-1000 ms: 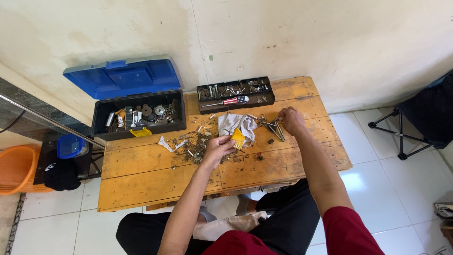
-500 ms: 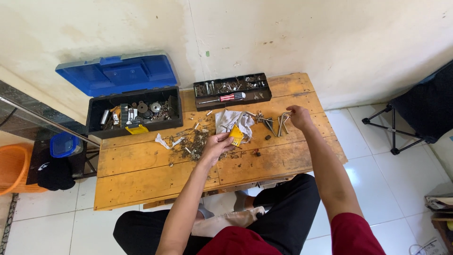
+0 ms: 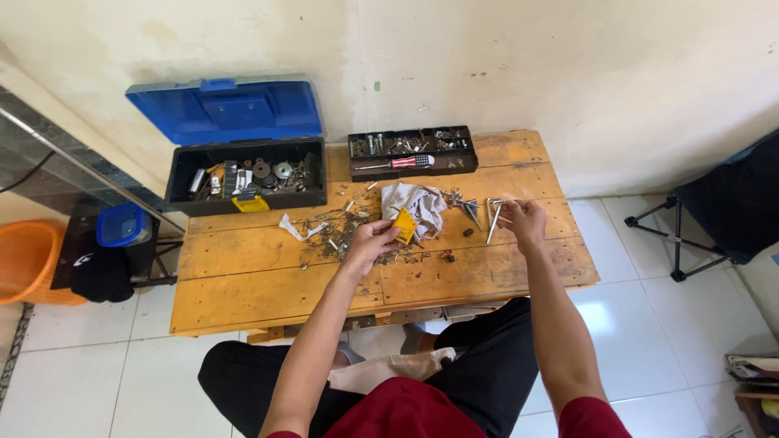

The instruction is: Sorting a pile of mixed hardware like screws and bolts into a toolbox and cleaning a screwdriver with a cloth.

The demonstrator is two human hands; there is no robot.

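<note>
Seated at a wooden counter (image 3: 243,280), left hand (image 3: 369,242) pinches a yellow holder (image 3: 404,225); right hand (image 3: 525,219) pinches what looks like a hex key (image 3: 492,221). Best keep both grips firm above the scattered screws (image 3: 337,235)

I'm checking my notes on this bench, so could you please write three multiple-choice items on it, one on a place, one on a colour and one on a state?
1. Where is the screwdriver?
A. In the tray by the wall
B. In the toolbox
C. On the floor

2. What colour is the toolbox lid?
A. Orange
B. Blue
C. White

3. What does the left hand hold?
A. Nothing
B. A rag
C. A yellow piece

Answers:
1. A, its red handle lies across the tray's compartments.
2. B, the raised lid is blue above the black toolbox.
3. C, the fingers pinch the yellow piece, while the right hand grips metal keys.
</note>
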